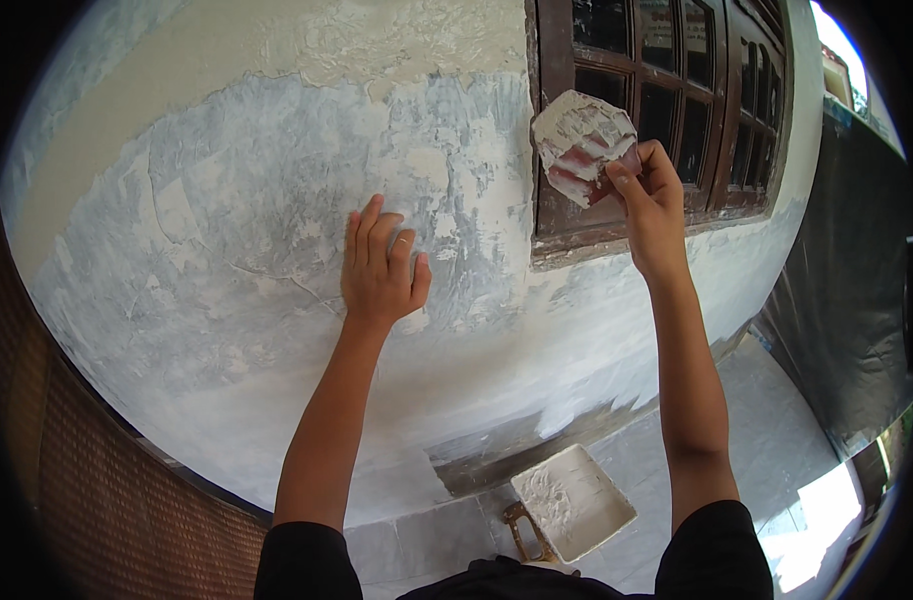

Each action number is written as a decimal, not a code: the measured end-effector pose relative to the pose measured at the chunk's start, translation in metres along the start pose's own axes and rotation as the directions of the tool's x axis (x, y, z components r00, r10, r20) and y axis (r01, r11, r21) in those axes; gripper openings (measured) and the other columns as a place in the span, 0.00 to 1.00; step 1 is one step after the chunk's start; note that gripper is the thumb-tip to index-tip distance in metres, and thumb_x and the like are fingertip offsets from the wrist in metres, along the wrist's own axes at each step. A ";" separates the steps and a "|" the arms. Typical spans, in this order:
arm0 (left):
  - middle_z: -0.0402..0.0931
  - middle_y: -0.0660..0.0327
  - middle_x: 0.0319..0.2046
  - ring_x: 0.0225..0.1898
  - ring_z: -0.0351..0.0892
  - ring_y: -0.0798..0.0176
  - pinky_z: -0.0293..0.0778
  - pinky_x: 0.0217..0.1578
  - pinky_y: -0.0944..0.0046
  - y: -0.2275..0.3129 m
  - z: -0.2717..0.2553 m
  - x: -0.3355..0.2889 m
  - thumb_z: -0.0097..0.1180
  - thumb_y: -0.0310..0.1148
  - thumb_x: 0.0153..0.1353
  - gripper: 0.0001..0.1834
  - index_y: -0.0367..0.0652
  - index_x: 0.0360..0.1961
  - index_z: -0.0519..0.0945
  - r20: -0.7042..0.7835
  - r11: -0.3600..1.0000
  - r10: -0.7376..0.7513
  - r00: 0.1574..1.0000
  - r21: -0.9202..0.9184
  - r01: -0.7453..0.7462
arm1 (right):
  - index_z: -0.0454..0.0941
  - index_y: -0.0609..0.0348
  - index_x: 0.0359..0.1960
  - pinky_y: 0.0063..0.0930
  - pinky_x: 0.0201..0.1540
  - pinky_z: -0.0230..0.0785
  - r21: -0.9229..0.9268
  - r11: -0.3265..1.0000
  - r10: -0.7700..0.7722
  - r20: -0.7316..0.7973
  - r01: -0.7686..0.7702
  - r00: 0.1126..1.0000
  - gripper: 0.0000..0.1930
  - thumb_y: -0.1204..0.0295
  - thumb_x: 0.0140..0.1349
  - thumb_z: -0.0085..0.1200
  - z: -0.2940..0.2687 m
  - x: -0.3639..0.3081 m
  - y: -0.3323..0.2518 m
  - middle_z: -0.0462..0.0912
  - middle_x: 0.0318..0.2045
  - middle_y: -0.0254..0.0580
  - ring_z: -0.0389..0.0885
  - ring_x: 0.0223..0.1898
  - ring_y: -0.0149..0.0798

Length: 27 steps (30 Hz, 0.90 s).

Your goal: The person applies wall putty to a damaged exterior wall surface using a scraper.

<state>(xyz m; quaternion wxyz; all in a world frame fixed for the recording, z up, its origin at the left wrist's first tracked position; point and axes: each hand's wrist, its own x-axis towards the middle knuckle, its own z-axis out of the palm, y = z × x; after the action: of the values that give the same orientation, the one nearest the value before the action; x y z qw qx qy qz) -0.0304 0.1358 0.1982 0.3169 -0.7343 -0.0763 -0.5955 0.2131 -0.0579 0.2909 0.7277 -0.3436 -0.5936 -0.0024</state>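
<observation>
My left hand (381, 262) is held up at the patchy grey and white wall (247, 210), its fingers apart and holding nothing. The fingertips seem to rest on the wall. Up and to the right, my right hand (657, 215) pinches a reddish putty spreader (587, 150) by one edge between thumb and fingers. Thick off-white putty with ridges coats most of the spreader's face. It is raised in front of the lower left part of the brown window frame, apart from the wall as far as I can tell.
A brown wooden window (677, 100) with dark panes is set in the wall at upper right. Below, a white rectangular tub (607, 520) of putty stands by a small stool (522, 530). Woven brown panelling (127, 480) borders the left; a dark sheet (837, 290) hangs at right.
</observation>
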 end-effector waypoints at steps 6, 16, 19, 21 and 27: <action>0.66 0.53 0.51 0.65 0.61 0.41 0.48 0.65 0.36 0.000 -0.002 0.000 0.53 0.33 0.58 0.20 0.44 0.51 0.65 0.024 1.000 0.006 1.000 -0.001 -0.006 | 0.68 0.59 0.34 0.29 0.44 0.77 0.278 0.925 0.289 -0.074 -0.258 0.955 0.05 0.79 0.66 0.52 0.009 -0.089 0.023 0.76 0.34 0.37 0.76 0.36 0.28; 0.71 0.56 0.44 0.56 0.71 0.46 0.64 0.55 0.49 0.159 0.008 -0.113 0.54 0.29 0.53 0.10 0.43 0.38 0.75 0.287 0.892 -0.095 0.953 -0.401 0.210 | 0.68 0.60 0.34 0.29 0.40 0.77 0.495 0.705 0.659 -0.193 -0.508 0.727 0.04 0.80 0.66 0.51 -0.016 -0.223 0.060 0.77 0.33 0.39 0.78 0.34 0.30; 0.72 0.56 0.43 0.54 0.73 0.47 0.66 0.54 0.50 0.212 0.005 -0.154 0.54 0.27 0.51 0.10 0.41 0.37 0.76 0.465 0.803 -0.141 0.874 -0.462 0.375 | 0.68 0.60 0.35 0.31 0.39 0.77 0.541 0.634 0.742 -0.226 -0.553 0.631 0.04 0.81 0.65 0.50 -0.026 -0.265 0.070 0.77 0.32 0.39 0.78 0.32 0.32; 0.72 0.55 0.43 0.54 0.73 0.48 0.66 0.54 0.50 0.243 0.005 -0.178 0.53 0.27 0.51 0.11 0.41 0.37 0.76 0.560 0.751 -0.148 0.815 -0.472 0.461 | 0.67 0.60 0.35 0.33 0.39 0.77 0.568 0.584 0.797 -0.265 -0.580 0.542 0.05 0.81 0.65 0.50 -0.034 -0.294 0.076 0.77 0.33 0.40 0.79 0.32 0.34; 0.71 0.52 0.48 0.58 0.68 0.45 0.64 0.57 0.47 0.315 -0.001 -0.238 0.52 0.25 0.50 0.17 0.40 0.44 0.74 0.841 0.642 -0.082 0.535 -0.366 0.674 | 0.69 0.61 0.37 0.32 0.41 0.77 0.497 0.437 0.882 -0.401 -0.749 0.249 0.05 0.80 0.64 0.52 -0.064 -0.377 0.096 0.77 0.34 0.40 0.78 0.33 0.33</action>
<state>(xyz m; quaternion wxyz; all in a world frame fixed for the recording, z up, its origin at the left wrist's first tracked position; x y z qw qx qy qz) 0.0567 -0.0498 -0.1397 -0.1764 -0.9333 -0.1581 -0.2700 0.1963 -0.1691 -0.0869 0.7987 -0.5029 -0.0512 0.3264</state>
